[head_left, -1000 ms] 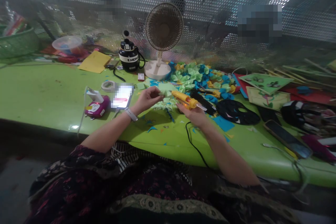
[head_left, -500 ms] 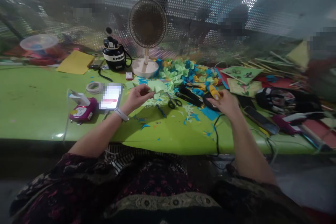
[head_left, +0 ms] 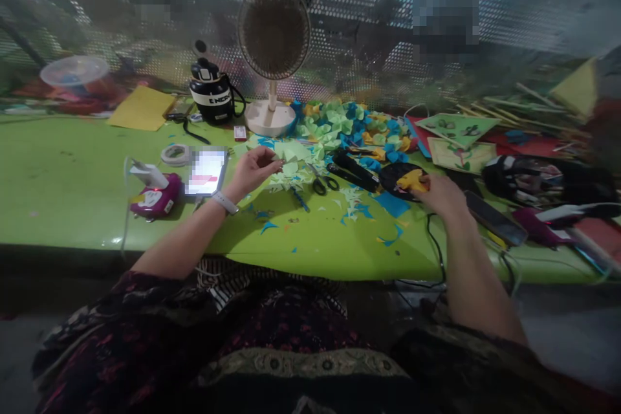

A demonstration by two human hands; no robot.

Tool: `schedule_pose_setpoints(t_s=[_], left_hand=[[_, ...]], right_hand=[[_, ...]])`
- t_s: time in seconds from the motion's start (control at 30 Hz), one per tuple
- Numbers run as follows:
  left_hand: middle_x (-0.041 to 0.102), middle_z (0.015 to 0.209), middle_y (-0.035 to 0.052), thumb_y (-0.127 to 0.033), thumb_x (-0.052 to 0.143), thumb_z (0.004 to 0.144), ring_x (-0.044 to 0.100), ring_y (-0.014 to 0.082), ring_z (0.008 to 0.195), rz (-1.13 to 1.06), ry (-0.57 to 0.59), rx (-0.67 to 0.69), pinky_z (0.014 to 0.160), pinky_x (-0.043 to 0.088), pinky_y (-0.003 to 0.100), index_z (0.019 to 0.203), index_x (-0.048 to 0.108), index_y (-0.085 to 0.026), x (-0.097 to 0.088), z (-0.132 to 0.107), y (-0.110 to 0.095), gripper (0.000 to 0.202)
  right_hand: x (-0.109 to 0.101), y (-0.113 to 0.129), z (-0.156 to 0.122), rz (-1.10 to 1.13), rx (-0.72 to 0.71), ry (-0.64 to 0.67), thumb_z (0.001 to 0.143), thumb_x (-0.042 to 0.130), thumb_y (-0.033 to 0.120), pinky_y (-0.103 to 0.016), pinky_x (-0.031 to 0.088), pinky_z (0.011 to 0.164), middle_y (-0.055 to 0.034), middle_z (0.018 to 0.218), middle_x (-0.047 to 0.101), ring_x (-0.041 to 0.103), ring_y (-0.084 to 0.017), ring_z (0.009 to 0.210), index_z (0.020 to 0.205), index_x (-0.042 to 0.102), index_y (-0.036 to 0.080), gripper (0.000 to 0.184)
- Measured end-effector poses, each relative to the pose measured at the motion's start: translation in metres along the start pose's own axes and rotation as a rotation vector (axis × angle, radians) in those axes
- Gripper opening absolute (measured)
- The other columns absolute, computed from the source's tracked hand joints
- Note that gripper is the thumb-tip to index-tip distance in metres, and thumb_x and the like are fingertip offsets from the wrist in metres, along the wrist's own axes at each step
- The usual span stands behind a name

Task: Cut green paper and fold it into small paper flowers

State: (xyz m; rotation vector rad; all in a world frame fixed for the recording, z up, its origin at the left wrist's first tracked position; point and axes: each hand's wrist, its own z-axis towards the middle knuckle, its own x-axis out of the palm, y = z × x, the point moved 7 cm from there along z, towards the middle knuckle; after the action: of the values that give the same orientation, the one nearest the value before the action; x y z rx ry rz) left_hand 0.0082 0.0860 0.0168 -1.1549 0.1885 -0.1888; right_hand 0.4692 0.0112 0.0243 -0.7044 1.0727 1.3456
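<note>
My left hand (head_left: 255, 168) is curled in a pinch on a pale green folded paper piece (head_left: 290, 154) over the green table (head_left: 72, 174). My right hand (head_left: 439, 194) rests further right, fingers closed on a yellow glue gun (head_left: 412, 180) that lies against a black mask (head_left: 395, 174). The gun's black cord (head_left: 436, 249) runs off the table's front edge. Black-handled scissors (head_left: 323, 182) lie between my hands among green and blue paper scraps.
A heap of folded green, blue and yellow papers (head_left: 347, 126) lies behind. A small fan (head_left: 273, 45), a black jug (head_left: 212, 94), tape roll (head_left: 175, 154), phone (head_left: 206, 171) and pink charger (head_left: 154, 197) stand left. Another phone (head_left: 495, 225), masks and sticks crowd the right.
My right hand has carried the glue gun from in front of me out to the right and set it down by the black mask. The left hand keeps its pinch on the green paper.
</note>
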Motion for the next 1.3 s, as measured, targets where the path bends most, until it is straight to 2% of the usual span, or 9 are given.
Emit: schedule_pose_setpoints(t_s=[0.1,0.23,0.33,0.43,0.53,0.7,0.87,1.13,1.3], left_hand=[[0.062,0.065,-0.0005,-0.029,0.077,0.076,0.069,0.0127,0.066,-0.007,0.001,-0.001,0.062,0.056,0.022,0.077,0.055,-0.016,0.001,0.001,0.002,0.026],[0.062,0.064,-0.0018,-0.030,0.079,0.074,0.070,0.0132,0.066,-0.019,-0.020,-0.003,0.061,0.057,0.023,0.076,0.055,-0.017,-0.001,0.001,0.002,0.027],[0.062,0.065,-0.0019,-0.030,0.080,0.073,0.069,0.0129,0.064,-0.019,-0.066,0.010,0.062,0.057,0.023,0.077,0.056,-0.017,-0.005,0.002,-0.001,0.027],[0.062,0.064,-0.0021,-0.028,0.079,0.074,0.069,0.0125,0.064,-0.035,-0.126,0.019,0.061,0.057,0.023,0.077,0.055,-0.018,-0.011,0.003,-0.003,0.026],[0.063,0.064,-0.0023,-0.025,0.077,0.076,0.069,0.0121,0.065,-0.061,-0.174,0.032,0.061,0.056,0.022,0.078,0.055,-0.018,-0.014,0.003,-0.005,0.024],[0.063,0.065,-0.0029,-0.022,0.076,0.077,0.070,0.0113,0.065,-0.060,-0.209,0.039,0.061,0.057,0.021,0.077,0.055,-0.019,-0.016,0.003,-0.006,0.021],[0.065,0.067,-0.0021,-0.022,0.077,0.078,0.069,0.0100,0.064,-0.081,-0.241,0.040,0.062,0.057,0.020,0.078,0.058,-0.018,-0.019,0.003,-0.009,0.020],[0.065,0.072,-0.0020,-0.026,0.079,0.077,0.069,0.0090,0.065,-0.125,-0.310,0.095,0.063,0.059,0.019,0.078,0.058,-0.018,-0.029,0.006,-0.018,0.023],[0.065,0.072,-0.0019,-0.028,0.081,0.077,0.069,0.0094,0.064,-0.128,-0.323,0.105,0.061,0.058,0.019,0.078,0.056,-0.019,-0.031,0.007,-0.018,0.026]], right_hand=[[-0.009,0.043,-0.002,-0.010,-0.009,0.016,0.078,0.070,0.030,-0.036,0.036,0.068,-0.0183,0.093,0.068,0.056,-0.024,0.079,0.086,0.065,0.018,0.015],[-0.011,0.144,-0.005,0.116,-0.154,0.214,0.089,0.060,0.036,-0.031,0.040,0.067,-0.0085,0.088,0.073,0.063,-0.022,0.078,0.091,0.069,0.020,0.019],[-0.010,0.209,-0.004,0.100,-0.299,0.333,0.091,0.057,0.030,-0.029,0.040,0.068,-0.0074,0.091,0.075,0.066,-0.023,0.084,0.094,0.070,0.019,0.018],[-0.008,0.246,0.001,0.033,-0.393,0.395,0.092,0.056,0.028,-0.029,0.038,0.068,-0.0088,0.097,0.075,0.066,-0.024,0.088,0.098,0.071,0.018,0.019],[-0.002,0.268,0.002,0.013,-0.441,0.430,0.094,0.053,0.025,-0.029,0.037,0.068,-0.0090,0.101,0.075,0.066,-0.023,0.090,0.101,0.071,0.018,0.021],[0.020,0.291,-0.008,-0.031,-0.488,0.532,0.093,0.053,0.022,-0.029,0.037,0.068,-0.0092,0.105,0.075,0.066,-0.024,0.095,0.101,0.072,0.019,0.020],[0.038,0.287,-0.011,-0.026,-0.505,0.576,0.092,0.053,0.022,-0.029,0.038,0.067,-0.0091,0.102,0.075,0.065,-0.024,0.093,0.099,0.072,0.019,0.020],[0.026,0.258,0.005,-0.025,-0.403,0.505,0.090,0.053,0.020,-0.030,0.036,0.066,-0.0092,0.098,0.075,0.065,-0.024,0.089,0.099,0.073,0.018,0.022],[0.015,0.244,0.014,-0.048,-0.358,0.415,0.091,0.053,0.022,-0.030,0.036,0.066,-0.0112,0.100,0.075,0.065,-0.025,0.091,0.100,0.073,0.017,0.023]])
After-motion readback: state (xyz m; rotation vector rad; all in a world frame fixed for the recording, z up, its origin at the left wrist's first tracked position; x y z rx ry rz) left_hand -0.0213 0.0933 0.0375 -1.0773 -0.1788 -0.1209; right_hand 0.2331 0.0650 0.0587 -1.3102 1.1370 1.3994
